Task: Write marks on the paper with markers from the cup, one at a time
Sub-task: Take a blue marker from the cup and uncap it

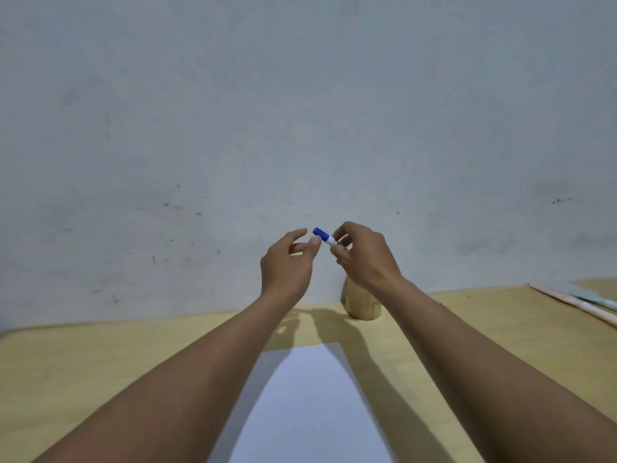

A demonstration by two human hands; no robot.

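A blue-capped marker [324, 236] is pinched in the right hand [362, 253] above the cup [362, 304], cap pointing left toward the half-open, empty left hand [289, 262]; the paper [307, 406] lies nearer.

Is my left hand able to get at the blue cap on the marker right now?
Probably yes: the left hand is open, its fingertips beside the blue cap, which sticks out clear of the right hand.

The right hand [364, 253] hides the cup's [360, 300] top and most of the marker [325, 236].
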